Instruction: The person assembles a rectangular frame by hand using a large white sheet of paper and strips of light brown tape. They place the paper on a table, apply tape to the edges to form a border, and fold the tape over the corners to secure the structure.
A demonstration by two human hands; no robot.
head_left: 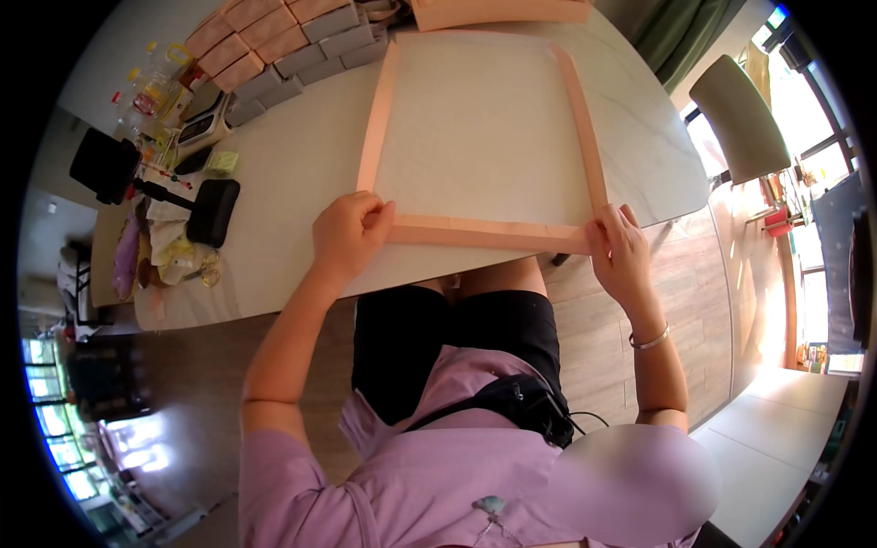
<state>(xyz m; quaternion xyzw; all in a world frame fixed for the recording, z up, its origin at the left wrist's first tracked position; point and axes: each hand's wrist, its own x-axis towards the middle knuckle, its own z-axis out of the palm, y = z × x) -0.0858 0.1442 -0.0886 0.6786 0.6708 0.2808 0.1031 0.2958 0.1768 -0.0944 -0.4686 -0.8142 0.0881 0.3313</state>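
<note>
A large, shallow rectangular piece with pink-orange sides (484, 232) lies on the pale tabletop, its near side at the table's front edge. It looks like a cardboard lid or frame; whether its whitish middle is a panel or the table, I cannot tell. My left hand (352, 236) is closed on the near left corner, fingers curled over the rim. At the near right corner, my right hand (623, 251) pinches the other end of the same strip, thumb and fingers together. The left and right sides run away from me, and the far side shows only as a thin pale line.
Stacked pink and grey boxes (279, 55) stand at the back left, and another pink piece (498, 13) lies at the far edge. Bottles (155, 87), a black stand (215, 212) and a cloth (166, 233) crowd the left. A chair (740, 119) is at the right.
</note>
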